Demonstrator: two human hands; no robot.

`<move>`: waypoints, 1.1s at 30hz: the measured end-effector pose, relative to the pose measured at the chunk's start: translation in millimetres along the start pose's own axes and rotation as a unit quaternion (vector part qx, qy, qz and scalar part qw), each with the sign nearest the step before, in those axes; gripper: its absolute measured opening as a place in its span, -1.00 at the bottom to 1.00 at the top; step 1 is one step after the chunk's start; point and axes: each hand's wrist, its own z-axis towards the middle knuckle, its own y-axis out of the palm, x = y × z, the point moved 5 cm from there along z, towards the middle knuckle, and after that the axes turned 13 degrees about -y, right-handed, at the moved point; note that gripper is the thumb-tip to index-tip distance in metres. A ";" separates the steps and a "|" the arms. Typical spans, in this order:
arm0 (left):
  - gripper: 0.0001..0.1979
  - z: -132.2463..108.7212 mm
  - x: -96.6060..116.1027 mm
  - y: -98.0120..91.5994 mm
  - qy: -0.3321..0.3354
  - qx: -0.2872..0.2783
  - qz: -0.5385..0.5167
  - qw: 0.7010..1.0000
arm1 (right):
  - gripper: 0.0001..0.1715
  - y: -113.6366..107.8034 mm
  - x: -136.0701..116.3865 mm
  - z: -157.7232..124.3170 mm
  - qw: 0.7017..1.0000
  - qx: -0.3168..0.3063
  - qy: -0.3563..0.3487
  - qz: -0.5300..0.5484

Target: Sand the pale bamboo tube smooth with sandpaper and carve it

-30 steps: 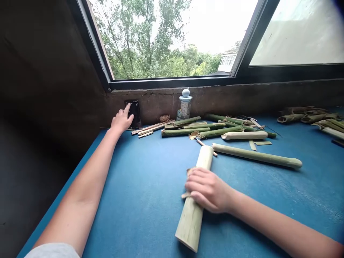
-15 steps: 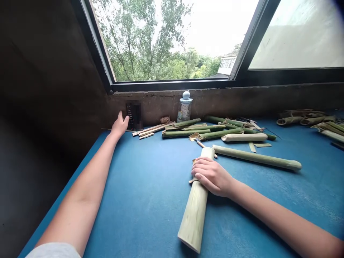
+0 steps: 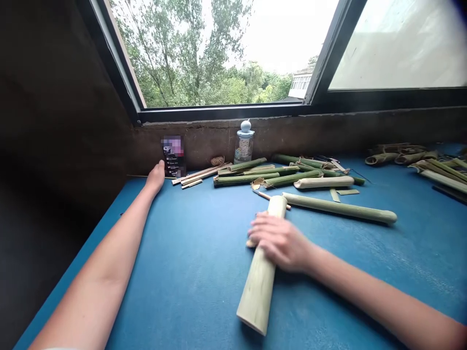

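Note:
My right hand [image 3: 279,240] lies over a thick pale-green bamboo piece [image 3: 257,291], its fingers curled across the upper part. The hand is slightly blurred. A small tan scrap [image 3: 251,243] sticks out at the bamboo's left side by the fingertips. My left hand [image 3: 155,176] is stretched to the far left, at the left edge of a phone [image 3: 174,156] propped upright against the wall. Its fingers are mostly hidden, and I cannot tell whether it touches the phone. The phone's screen is lit and partly pixelated.
On the blue table [image 3: 175,272], a long bamboo length [image 3: 339,208] and a pencil [image 3: 262,195] lie beyond my right hand. Several green bamboo pieces [image 3: 251,180], thin strips [image 3: 200,175] and a lidded jar [image 3: 243,146] are along the wall. More bamboo [image 3: 441,170] lies far right.
My left hand's thumb and spread finger have drawn back from the phone, and its dark screen now shows a purple picture. The view has shifted slightly; my right hand stays on the bamboo.

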 end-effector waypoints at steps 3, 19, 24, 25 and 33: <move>-0.23 2.3 -3.6 -0.3 -0.011 0.003 -0.008 1.000 | -0.44 23.7 -57.6 17.0 0.994 -0.006 -0.091 0.054; -0.14 5.7 -7.7 1.2 -0.015 -0.005 -0.031 0.999 | -0.40 19.7 -23.9 6.4 0.992 -0.079 -0.039 0.088; -0.12 7.5 -10.1 2.8 -0.019 -0.007 -0.044 0.999 | -0.55 -2.8 42.9 -26.2 0.996 -0.076 0.041 -0.031; -0.12 7.4 -10.2 2.7 -0.021 -0.006 -0.043 0.999 | -0.55 -9.0 64.6 -38.9 0.992 -0.083 0.082 -0.047; -0.19 5.4 -7.0 1.8 -0.025 -0.015 -0.051 0.998 | -0.40 -21.0 111.8 -76.2 0.970 -0.015 0.242 -0.004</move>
